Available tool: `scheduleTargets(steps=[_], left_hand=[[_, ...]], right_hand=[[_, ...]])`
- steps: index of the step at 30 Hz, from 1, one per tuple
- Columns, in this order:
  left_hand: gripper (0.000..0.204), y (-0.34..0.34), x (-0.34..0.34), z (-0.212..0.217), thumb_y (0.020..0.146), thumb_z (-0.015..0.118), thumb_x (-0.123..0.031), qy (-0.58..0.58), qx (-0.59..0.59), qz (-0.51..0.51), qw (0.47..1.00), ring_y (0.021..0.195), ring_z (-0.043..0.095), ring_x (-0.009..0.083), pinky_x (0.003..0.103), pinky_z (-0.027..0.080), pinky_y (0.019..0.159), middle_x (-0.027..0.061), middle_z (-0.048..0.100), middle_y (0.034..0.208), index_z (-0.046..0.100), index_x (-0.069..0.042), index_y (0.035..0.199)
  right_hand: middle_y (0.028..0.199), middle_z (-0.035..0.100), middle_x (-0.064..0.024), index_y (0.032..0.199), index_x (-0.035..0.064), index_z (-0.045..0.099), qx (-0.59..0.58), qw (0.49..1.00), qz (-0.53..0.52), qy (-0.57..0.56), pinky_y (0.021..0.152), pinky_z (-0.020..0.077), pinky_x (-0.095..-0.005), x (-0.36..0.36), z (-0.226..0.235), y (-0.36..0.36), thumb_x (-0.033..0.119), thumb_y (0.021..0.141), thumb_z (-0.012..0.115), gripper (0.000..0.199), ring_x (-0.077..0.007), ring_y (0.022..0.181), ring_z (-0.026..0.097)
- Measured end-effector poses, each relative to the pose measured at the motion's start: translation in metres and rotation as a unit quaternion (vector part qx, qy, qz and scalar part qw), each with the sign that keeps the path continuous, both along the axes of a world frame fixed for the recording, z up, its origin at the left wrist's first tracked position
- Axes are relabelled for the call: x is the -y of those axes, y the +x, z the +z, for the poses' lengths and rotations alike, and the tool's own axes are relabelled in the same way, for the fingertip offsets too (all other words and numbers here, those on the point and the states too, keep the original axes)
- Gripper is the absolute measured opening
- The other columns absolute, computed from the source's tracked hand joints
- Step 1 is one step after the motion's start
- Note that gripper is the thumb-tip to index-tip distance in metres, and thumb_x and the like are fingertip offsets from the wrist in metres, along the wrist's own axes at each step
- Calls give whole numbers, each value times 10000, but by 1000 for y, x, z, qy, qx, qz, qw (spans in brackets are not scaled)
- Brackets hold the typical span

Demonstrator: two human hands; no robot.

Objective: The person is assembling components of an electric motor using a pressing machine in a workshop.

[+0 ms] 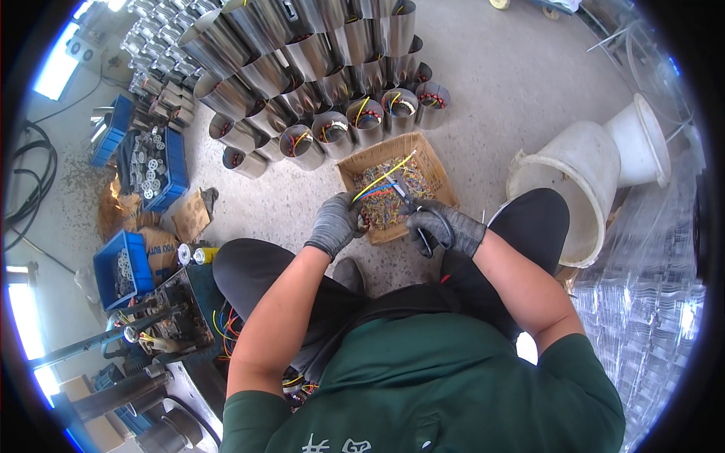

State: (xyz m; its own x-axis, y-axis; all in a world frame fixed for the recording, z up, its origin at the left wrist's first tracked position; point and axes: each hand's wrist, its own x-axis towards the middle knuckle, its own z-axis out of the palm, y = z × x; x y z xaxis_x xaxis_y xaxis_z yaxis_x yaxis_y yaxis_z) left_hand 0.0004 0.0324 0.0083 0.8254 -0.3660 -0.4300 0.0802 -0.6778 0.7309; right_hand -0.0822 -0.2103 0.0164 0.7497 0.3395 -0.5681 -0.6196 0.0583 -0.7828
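My left hand (337, 224), in a grey knit glove, is closed on a bundle of insulated wires (372, 187). One long yellow wire reaches up and to the right past shorter blue and red ones. Scissors (403, 196) with dark loop handles are in my gloved right hand (451, 228). Their blades are at the wires, but I cannot tell whether they touch them. Both hands are over the near side of a cardboard box (442, 175) holding many small coloured wire clippings. Whatever the wires are joined to inside my left hand is mostly hidden.
Stacked metal cylinders (310, 57), several with wires inside, stand beyond the box. White tubs (563, 162) lie at the right beside wrapped goods (642, 309). Blue bins (177, 170) of metal parts and a machine (162, 325) are at the left. My knees flank the box.
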Motion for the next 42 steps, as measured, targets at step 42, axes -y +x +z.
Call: scheduleTargets(steps=[42], left_hand=[[320,-1,-15,-18,981,627,-142,92,75,-92,989,941,725,334,426,549,866,216,740,1020,679,-59,1285]], right_hand=[[503,488,-28,814,75,607,-78,991,-106,-31,332,301,-323,17,-37,10,233,981,659,236,-142,344,428]])
